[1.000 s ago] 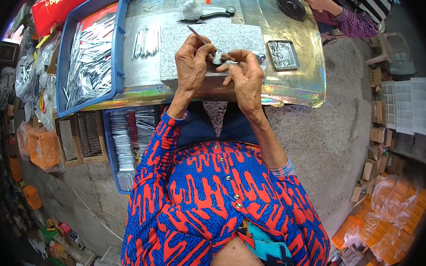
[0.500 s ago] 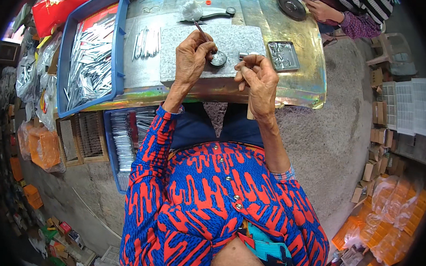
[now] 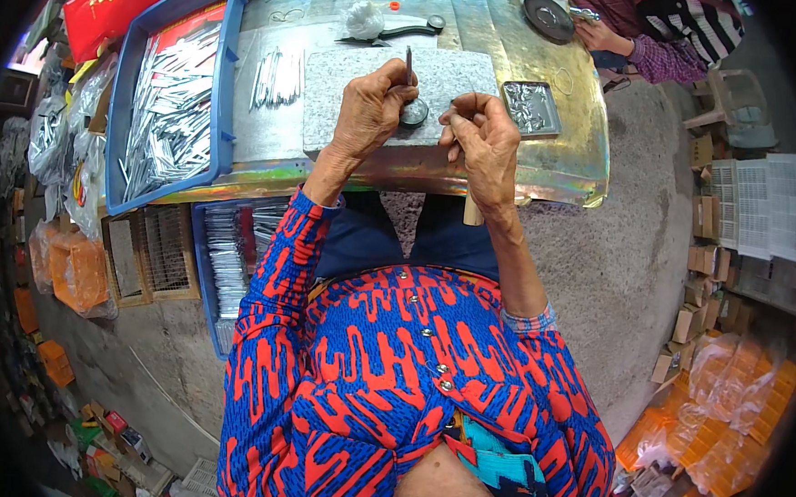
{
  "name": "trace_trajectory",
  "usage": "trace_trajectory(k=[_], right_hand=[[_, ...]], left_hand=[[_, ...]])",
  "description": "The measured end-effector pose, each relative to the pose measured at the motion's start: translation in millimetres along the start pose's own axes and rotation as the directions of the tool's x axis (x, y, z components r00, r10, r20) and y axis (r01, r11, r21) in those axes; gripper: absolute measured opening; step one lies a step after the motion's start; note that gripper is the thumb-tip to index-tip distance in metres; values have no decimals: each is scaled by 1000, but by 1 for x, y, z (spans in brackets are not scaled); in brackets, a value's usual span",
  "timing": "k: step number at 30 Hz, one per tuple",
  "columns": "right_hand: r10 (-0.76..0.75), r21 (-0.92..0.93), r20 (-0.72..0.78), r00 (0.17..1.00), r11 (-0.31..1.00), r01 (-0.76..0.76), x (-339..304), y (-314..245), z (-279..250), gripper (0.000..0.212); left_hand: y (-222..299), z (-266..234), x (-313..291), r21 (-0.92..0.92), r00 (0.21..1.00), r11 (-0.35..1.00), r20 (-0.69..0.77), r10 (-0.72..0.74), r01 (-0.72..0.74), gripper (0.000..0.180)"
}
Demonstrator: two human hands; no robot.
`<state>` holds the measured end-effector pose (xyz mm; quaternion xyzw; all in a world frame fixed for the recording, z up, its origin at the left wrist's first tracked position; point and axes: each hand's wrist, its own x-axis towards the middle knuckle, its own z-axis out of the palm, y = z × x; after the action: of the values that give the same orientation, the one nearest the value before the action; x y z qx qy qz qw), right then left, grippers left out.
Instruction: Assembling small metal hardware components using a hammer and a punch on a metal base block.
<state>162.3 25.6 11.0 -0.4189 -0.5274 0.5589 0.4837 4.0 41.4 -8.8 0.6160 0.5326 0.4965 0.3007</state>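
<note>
On a speckled grey stone block point(image 3: 459, 72) atop the worktop point(image 3: 572, 166), my left hand point(image 3: 370, 110) pinches a slim dark rod point(image 3: 409, 65), its upper end pointing away from me. Just beside those fingers is a small round dark dish point(image 3: 413, 114); the block seems a firm, raised rest for close work. My fingers hide the rod's lower end. My right hand point(image 3: 489, 149) hovers nearby, fingers curled; I cannot tell whether it pinches anything. Below it a pale wooden handle point(image 3: 473, 210) juts toward me, mostly covered. To the right, a metal tray point(image 3: 555, 121) of small silvery pieces sits handily close. Leftward lie thin metal strips point(image 3: 278, 80), then a blue plastic crate point(image 3: 226, 101) full of more. Beyond the block rests a black-handled tool point(image 3: 409, 31), perhaps bounding the reach. Far right, a co-worker's hand point(image 3: 602, 35) is busy.
</note>
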Motion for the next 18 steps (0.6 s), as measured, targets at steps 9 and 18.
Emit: trace_trajectory(k=[9, 18], right_hand=[[-116, -155, 153, 981, 978, 140, 27, -28, 13, 16], [-60, -277, 242, 968, 952, 128, 32, -39, 25, 29]], left_hand=[[-9, 8, -8, 38, 973, 975, -64, 223, -221, 7], [-13, 12, -12, -23, 972, 976, -102, 212, -215, 8]])
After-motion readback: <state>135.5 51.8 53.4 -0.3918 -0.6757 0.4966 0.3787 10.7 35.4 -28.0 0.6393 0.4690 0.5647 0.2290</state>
